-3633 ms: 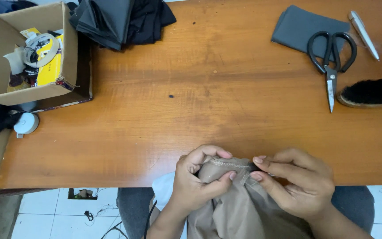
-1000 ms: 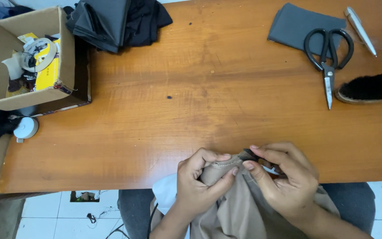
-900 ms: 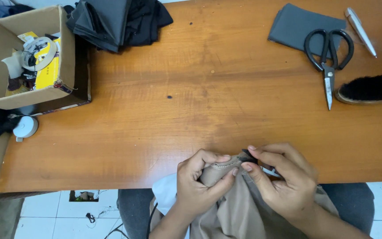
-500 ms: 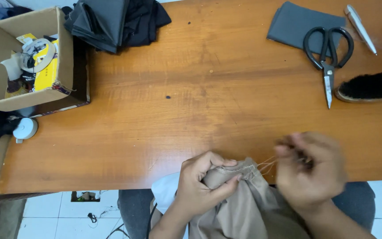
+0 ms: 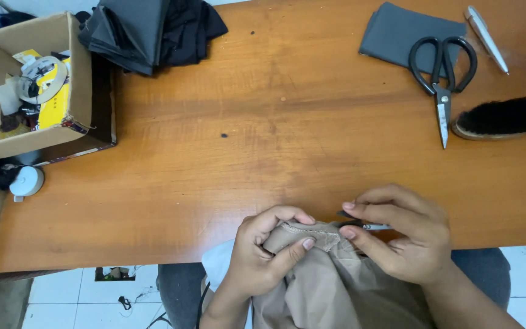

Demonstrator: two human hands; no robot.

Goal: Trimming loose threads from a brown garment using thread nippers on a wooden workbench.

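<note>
Beige fabric (image 5: 330, 286), a garment piece by the look of it, lies bunched in your lap at the 6 o'clock edge of the bench (image 5: 263, 152), its stitched hem raised to the bench's rim. Your left hand (image 5: 263, 259) has its fingers (image 5: 296, 247) clamped on that hem, thumb below and forefinger curled over the top. Your right hand (image 5: 400, 237), at 3 o'clock from the left, pinches a small slim metal tool (image 5: 372, 226) between thumb and forefinger, its tip touching the hem's right end; whether it is a needle or a seam ripper is too small to tell. You appear to be in the middle of working the seam by hand, stitch by stitch. The next move likely calls for a taut hem held firm in the left hand and a fine, steady tip from the right, kept clear of your left fingertips. Farther out, near 1 o'clock, black-handled scissors (image 5: 441, 70) rest partly on a folded grey cloth (image 5: 397, 33), with a dark brush (image 5: 506, 117) just beside them and a pen (image 5: 486, 30) beyond. At 11 o'clock sits a pile of dark fabric (image 5: 147, 27), and at 10 o'clock an open cardboard box (image 5: 7, 116) of oddments.
</note>
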